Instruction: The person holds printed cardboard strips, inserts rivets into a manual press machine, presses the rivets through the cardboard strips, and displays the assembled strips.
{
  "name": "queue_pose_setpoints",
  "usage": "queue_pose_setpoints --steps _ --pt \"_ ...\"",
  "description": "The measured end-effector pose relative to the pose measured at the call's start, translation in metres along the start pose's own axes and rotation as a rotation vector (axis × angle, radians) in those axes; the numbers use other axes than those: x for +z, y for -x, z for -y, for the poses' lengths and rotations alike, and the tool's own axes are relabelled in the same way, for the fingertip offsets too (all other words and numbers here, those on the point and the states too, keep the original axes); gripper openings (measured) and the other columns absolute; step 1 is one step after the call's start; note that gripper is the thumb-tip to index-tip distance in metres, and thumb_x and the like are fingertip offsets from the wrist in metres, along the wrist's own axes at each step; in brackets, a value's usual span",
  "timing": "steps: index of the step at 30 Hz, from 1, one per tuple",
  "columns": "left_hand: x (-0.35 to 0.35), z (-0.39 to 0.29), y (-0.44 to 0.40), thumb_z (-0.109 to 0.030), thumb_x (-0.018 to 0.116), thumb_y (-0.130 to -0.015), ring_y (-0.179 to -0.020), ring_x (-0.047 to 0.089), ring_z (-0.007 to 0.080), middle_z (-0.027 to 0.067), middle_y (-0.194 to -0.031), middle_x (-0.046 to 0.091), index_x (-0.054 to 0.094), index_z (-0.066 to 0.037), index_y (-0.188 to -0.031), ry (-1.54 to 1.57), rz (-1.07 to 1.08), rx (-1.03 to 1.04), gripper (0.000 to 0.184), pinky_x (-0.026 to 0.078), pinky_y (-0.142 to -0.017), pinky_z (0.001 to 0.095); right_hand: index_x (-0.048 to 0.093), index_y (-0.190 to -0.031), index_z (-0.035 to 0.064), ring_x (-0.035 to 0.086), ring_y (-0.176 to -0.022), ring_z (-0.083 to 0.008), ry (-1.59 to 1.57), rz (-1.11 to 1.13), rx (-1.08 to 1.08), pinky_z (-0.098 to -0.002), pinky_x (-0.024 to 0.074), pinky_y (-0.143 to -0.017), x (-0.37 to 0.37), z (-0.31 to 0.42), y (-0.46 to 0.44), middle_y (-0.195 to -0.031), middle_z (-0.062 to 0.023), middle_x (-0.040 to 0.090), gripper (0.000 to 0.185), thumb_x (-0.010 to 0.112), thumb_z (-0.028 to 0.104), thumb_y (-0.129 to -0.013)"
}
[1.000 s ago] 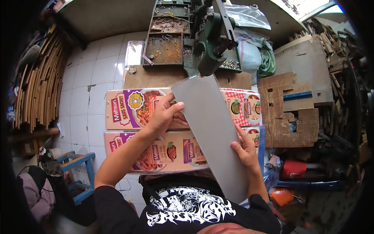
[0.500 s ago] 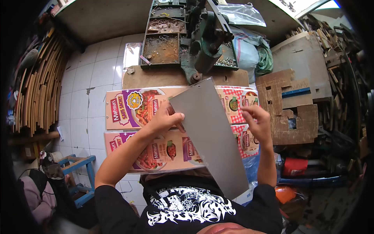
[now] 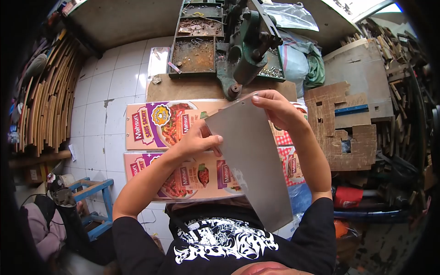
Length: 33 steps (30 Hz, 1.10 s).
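Note:
A grey flat panel (image 3: 256, 165) hangs tilted in front of me, its plain side facing up, with a small hole near the top corner. My left hand (image 3: 198, 141) is closed on its left edge, thumb on top. My right hand (image 3: 280, 110) pinches the top right corner, thumb near the hole. Beneath the panel lie two rows of printed food signs, an upper sign (image 3: 149, 126) and a lower sign (image 3: 188, 176); the panel covers part of both. Just beyond the panel's top corner stands a green hand press (image 3: 247, 59).
Behind the signs is a brown board (image 3: 188, 89). A compartment tray (image 3: 195, 52) with small metal parts flanks the press. Cut brown board (image 3: 339, 133) lies at right, plastic bags (image 3: 293, 59) at back right. A blue stool frame (image 3: 94, 201) stands at left.
My right hand has moved up and left from beside the panel and now grips its top corner. My left hand keeps its hold; the panel has turned slightly.

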<state>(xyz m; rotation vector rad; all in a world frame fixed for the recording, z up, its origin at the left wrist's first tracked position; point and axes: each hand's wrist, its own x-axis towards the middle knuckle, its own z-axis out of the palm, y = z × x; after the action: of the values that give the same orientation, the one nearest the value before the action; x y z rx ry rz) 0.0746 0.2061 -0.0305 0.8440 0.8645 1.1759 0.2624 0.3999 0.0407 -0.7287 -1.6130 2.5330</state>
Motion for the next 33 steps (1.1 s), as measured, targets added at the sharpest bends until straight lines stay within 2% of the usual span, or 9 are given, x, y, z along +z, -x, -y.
queue_pose_setpoints --steps 10,12,15,18,19,21,25,27,33 --pt "0.009 -0.008 0.002 -0.013 0.064 -0.088 -0.083 0.069 0.0225 0.016 -0.1 0.067 0.051 0.01 -0.122 -0.006 -0.001 0.006 0.042 0.06 -0.064 0.0332 0.069 -0.099 -0.0032 0.065 -0.075 -0.0102 0.244 -0.1 -0.034 -0.0236 0.0509 -0.071 0.01 0.006 0.0 -0.085 -0.0056 0.071 0.035 0.071 0.031 -0.09" --pt "0.007 -0.008 0.001 -0.012 0.064 -0.088 -0.083 0.069 0.0228 0.0159 -0.101 0.067 0.05 0.009 -0.122 -0.014 0.019 0.004 0.043 0.06 -0.064 0.0337 0.069 -0.094 -0.0025 0.065 -0.075 -0.0099 0.464 -0.074 -0.117 -0.025 0.051 -0.07 0.002 0.009 0.002 -0.084 -0.0055 0.07 0.043 0.061 0.04 -0.096" --pt "0.004 -0.006 0.001 -0.013 0.065 -0.087 -0.085 0.069 0.0229 0.0153 -0.103 0.066 0.05 0.009 -0.123 -0.026 0.035 -0.003 0.044 0.06 -0.065 0.0344 0.071 -0.093 -0.0019 0.062 -0.067 -0.0097 0.362 -0.132 -0.073 -0.0245 0.0494 -0.064 -0.023 0.015 -0.003 -0.077 -0.004 0.067 0.06 0.043 0.05 -0.102" --pt "0.004 -0.006 0.0 -0.014 0.065 -0.086 -0.086 0.068 0.0224 0.0141 -0.103 0.066 0.051 0.008 -0.122 -0.032 0.037 0.014 0.045 0.06 -0.066 0.0346 0.072 -0.093 0.0005 0.065 -0.067 -0.0153 0.676 -0.498 -0.189 -0.0286 0.0516 -0.065 -0.057 0.021 -0.027 -0.074 -0.0059 0.068 0.035 0.06 0.034 -0.096" --pt "0.005 -0.005 -0.001 -0.015 0.066 -0.085 -0.087 0.068 0.0219 0.0134 -0.103 0.066 0.051 0.007 -0.123 -0.028 0.041 0.028 0.046 0.06 -0.066 0.0346 0.072 -0.093 0.0005 0.065 -0.067 -0.0153 0.679 -0.499 -0.191 -0.0286 0.0516 -0.065 -0.062 0.023 -0.032 -0.074 -0.0059 0.068 0.035 0.06 0.034 -0.096" --pt "0.005 -0.004 -0.001 -0.015 0.066 -0.085 -0.087 0.068 0.0215 0.0129 -0.103 0.066 0.051 0.007 -0.123 -0.026 0.043 0.031 0.046 0.06 -0.067 0.0342 0.074 -0.095 0.006 0.068 -0.073 -0.0219 1.2 -0.74 -0.441 -0.0334 0.0532 -0.071 -0.067 0.027 -0.041 -0.08 -0.009 0.07 0.019 0.067 0.022 -0.089" --pt "0.007 -0.007 -0.001 -0.016 0.065 -0.085 -0.087 0.068 0.0209 0.0123 -0.103 0.066 0.051 0.006 -0.123 -0.014 0.037 0.045 0.046 0.059 -0.067 0.0336 0.075 -0.096 0.0114 0.067 -0.084 -0.0283 1.513 -0.752 -0.469 -0.0377 0.0526 -0.076 -0.066 0.036 -0.06 -0.09 -0.01 0.07 0.016 0.068 0.019 -0.084" --pt "0.006 -0.005 0.0 -0.016 0.065 -0.086 -0.088 0.068 0.021 0.0126 -0.104 0.066 0.051 0.006 -0.123 -0.006 0.045 0.057 0.046 0.059 -0.068 0.0337 0.075 -0.095 0.0124 0.066 -0.091 -0.0316 1.664 -0.682 -0.346 -0.0406 0.0514 -0.08 -0.059 0.042 -0.065 -0.094 -0.0091 0.07 0.015 0.069 0.018 -0.082" --pt "0.001 0.0 -0.001 -0.013 0.065 -0.086 -0.089 0.068 0.0215 0.014 -0.105 0.066 0.049 0.006 -0.125 -0.019 0.066 0.026 0.046 0.059 -0.069 0.0344 0.073 -0.092 0.0083 0.066 -0.087 -0.0308 1.602 -0.638 -0.328 -0.0409 0.0509 -0.079 -0.054 0.054 -0.065 -0.089 -0.0135 0.069 0.013 0.07 0.015 -0.081"
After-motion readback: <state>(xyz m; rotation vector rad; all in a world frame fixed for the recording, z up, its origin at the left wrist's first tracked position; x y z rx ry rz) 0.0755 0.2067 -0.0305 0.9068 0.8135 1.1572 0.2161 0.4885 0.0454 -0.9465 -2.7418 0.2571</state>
